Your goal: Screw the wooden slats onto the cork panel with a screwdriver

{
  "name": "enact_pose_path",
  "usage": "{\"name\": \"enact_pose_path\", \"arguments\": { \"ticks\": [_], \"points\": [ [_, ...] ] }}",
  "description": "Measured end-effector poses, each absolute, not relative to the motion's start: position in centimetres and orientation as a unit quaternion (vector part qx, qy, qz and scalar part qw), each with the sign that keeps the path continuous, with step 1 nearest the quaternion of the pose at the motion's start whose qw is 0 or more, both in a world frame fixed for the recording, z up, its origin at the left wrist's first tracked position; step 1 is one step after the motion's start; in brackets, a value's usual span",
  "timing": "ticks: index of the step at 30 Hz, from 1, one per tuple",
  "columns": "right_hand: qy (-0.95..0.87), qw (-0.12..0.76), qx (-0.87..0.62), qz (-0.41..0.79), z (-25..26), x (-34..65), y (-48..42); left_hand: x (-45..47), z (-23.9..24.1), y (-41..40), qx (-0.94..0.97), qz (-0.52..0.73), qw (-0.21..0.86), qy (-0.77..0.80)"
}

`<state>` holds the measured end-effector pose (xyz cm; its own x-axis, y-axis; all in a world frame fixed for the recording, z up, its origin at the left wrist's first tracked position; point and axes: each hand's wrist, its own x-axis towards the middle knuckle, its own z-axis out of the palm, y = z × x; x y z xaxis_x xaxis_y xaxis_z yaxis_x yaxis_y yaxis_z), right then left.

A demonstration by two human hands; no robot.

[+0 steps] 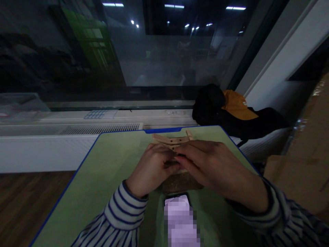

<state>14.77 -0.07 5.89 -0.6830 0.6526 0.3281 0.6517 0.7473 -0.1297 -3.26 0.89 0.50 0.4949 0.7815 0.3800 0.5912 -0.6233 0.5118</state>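
My left hand (154,168) and my right hand (210,164) meet over the middle of the green table, fingertips together. Their fingers are bent and pressed in, and what they pinch is mostly hidden. Just past the fingertips lies a light wooden piece (177,140) with several dark holes and raised ends. Below the fingers, a brown block-like thing (182,182) shows partly, its top covered by the hands. Nearer to me a phone (180,219) lies with its screen lit and blurred.
The green table (110,164) has a blue rim. Behind it are a radiator (102,129) and a windowsill under a dark window. At the back right lie black cloth (210,106) and an orange cap (238,104). Cardboard (300,164) stands at the right.
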Motion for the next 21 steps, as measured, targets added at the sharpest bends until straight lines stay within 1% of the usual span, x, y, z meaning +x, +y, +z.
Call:
{"name": "enact_pose_path", "arguments": {
  "ticks": [2, 6, 10, 14, 18, 21],
  "points": [
    [-0.920, 0.187, -0.342, 0.034, 5.84, 14.89, 0.04, -3.30, 0.43, 0.93, 0.854, 0.300, 0.151, 0.398],
    [-0.926, 0.203, -0.305, 0.088, 5.96, 15.18, 0.21, -3.45, 0.39, 1.00, 0.860, 0.291, 0.171, 0.383],
    [-0.918, 0.174, -0.352, 0.047, 6.16, 15.04, 0.18, -3.42, 0.64, 0.96, 0.873, 0.262, 0.196, 0.363],
    [-0.908, 0.157, -0.389, 0.007, 6.30, 14.69, -0.21, -3.20, 0.83, 0.81, 0.870, 0.262, 0.209, 0.361],
    [-0.909, 0.163, -0.384, -0.005, 6.06, 14.51, -0.47, -3.29, 0.90, 0.74, 0.860, 0.272, 0.186, 0.391],
    [-0.909, 0.175, -0.378, 0.009, 5.75, 14.49, -0.31, -3.38, 0.83, 0.79, 0.849, 0.291, 0.162, 0.409]
  ]
}}
